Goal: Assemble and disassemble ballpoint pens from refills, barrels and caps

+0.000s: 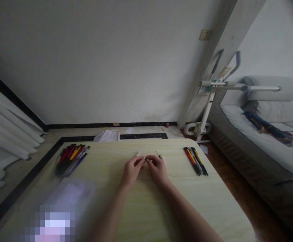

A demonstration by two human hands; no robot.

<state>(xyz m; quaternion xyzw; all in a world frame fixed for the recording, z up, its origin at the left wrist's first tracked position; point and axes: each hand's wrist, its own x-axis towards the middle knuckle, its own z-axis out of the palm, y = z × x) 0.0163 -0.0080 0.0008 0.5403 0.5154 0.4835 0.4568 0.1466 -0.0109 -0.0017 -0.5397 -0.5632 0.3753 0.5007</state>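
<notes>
Over the middle of the table, my left hand point(131, 170) and my right hand point(158, 169) are closed in pinches, fingertips almost meeting. A small dark piece point(146, 159) shows at my right fingertips; its kind is too small to tell. Whatever my left fingers hold is hidden. Just beyond my left hand lies a clear, whitish tube point(138, 153), partly covered by it. A thin pen refill point(159, 154) with a dark section lies behind my right hand, beside a pale slim piece point(163, 158).
Several pens point(70, 158) in mixed colours lie heaped at the table's left. A smaller row of pens point(195, 161) lies at the right. A translucent plastic bag point(69, 193) is at the front left of the wooden table point(146, 215). Exercise equipment point(207, 107) and a sofa point(257, 134) stand right.
</notes>
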